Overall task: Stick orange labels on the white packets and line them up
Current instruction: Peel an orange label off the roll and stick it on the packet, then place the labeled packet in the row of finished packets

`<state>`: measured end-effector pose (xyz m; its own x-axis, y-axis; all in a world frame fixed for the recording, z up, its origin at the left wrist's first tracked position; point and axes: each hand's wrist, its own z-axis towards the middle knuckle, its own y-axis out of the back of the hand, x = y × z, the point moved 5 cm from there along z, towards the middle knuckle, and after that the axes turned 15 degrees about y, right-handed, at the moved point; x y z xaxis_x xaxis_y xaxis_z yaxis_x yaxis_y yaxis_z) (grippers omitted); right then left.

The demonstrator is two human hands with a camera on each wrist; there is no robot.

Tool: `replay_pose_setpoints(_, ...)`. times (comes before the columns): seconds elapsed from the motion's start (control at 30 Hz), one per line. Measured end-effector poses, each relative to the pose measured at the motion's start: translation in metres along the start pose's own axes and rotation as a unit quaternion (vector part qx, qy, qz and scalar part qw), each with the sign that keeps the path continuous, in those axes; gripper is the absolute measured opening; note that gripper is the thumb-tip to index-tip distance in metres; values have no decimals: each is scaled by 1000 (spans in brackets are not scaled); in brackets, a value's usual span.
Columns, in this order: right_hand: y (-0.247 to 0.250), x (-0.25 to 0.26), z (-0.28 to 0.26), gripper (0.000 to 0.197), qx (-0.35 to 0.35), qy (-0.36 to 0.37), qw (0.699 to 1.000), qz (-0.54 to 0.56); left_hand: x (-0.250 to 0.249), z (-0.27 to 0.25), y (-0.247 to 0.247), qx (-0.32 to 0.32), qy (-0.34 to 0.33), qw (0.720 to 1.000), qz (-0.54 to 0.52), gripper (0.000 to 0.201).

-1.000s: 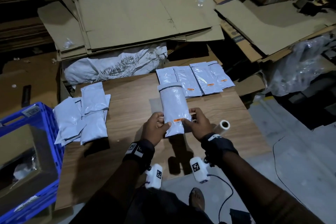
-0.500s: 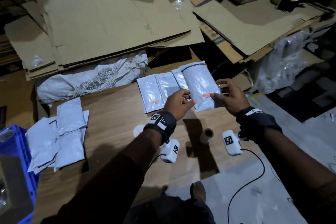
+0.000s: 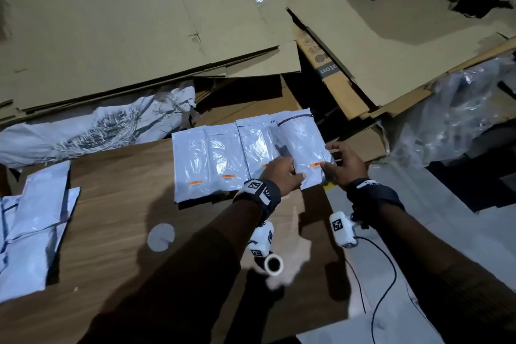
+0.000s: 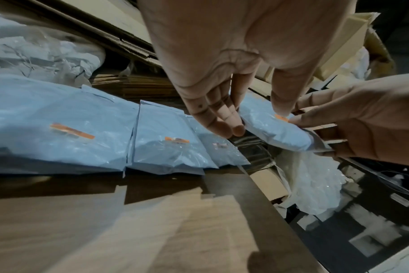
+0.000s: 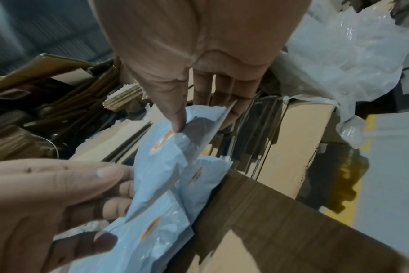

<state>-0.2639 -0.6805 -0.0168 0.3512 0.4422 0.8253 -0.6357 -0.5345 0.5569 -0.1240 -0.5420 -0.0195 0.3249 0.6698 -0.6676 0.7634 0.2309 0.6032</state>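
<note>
Three white packets (image 3: 223,159), each with an orange label, lie side by side at the table's far edge. Both hands hold a further white packet (image 3: 303,145) at the right end of that row, slightly raised over the table corner. My left hand (image 3: 293,173) pinches its near left edge, thumb on top and fingers (image 4: 231,127) beneath. My right hand (image 3: 331,160) pinches the right edge, its thumb tip (image 5: 176,120) at the orange label (image 3: 315,165). In the right wrist view the held packet (image 5: 161,166) partly covers another labelled packet (image 5: 199,177) beneath.
A pile of white packets (image 3: 36,226) without visible labels lies at the table's left edge. A label roll (image 3: 273,264) stands near the front and a white disc (image 3: 161,237) lies left of it. Flattened cardboard (image 3: 139,22), a torn white sack (image 3: 83,134) and clear plastic (image 3: 460,120) surround the table.
Both hands have carried the labelled packet from the middle of the table to the right end of the row and lowered it there. The head view followed to the right.
</note>
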Motion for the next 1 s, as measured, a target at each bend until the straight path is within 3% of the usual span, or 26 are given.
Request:
replay_pose_setpoints(0.17,-22,-26,35,39,22,-9,1000,2,6,44,-7,-9,30,999,-3,31)
replay_pose_setpoints(0.27,-36,-35,52,40,31,-4,999,1,14,58,-10,14,52,999,3,67)
replay_pose_setpoints(0.33,-46,-41,60,40,39,-1,999,-4,20,64,-11,15,67,998,3,79)
replay_pose_setpoints(0.5,-63,-47,66,52,76,2,997,-16,31,74,-17,11,78,997,0,77)
replay_pose_setpoints(0.7,-56,-48,57,55,54,-6,998,-14,32,73,-14,9,66,998,-11,74)
replay_pose_setpoints(1.0,-28,-5,31,39,10,1,999,-46,45,26,35,-14,27,999,-42,54)
